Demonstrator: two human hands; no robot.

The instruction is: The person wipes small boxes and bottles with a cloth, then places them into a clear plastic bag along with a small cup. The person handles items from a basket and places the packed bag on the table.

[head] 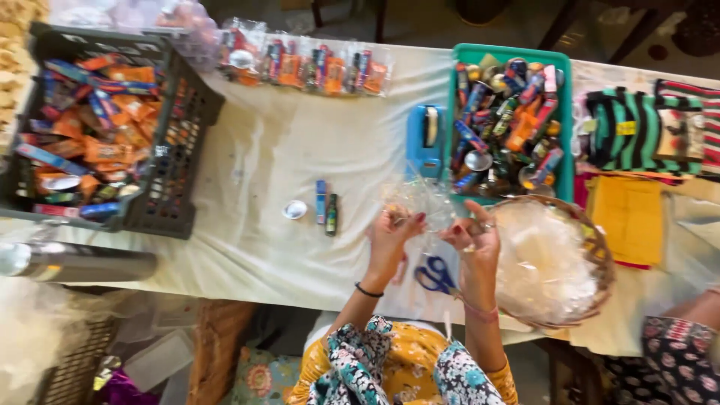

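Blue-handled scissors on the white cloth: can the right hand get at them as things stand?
Probably yes. The blue-handled scissors lie uncovered on the white cloth, just below the right hand. But that hand and the left hand both hold a clear plastic bag, so it would have to let go first.

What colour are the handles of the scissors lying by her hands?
Blue. The scissors lie on the white cloth, just below the hands, in the head view.

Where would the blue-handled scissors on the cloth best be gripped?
By the blue handle loops of the scissors, from above: they lie flat on the white tablecloth, loops showing beside the right hand. The blades are hidden under that wrist.
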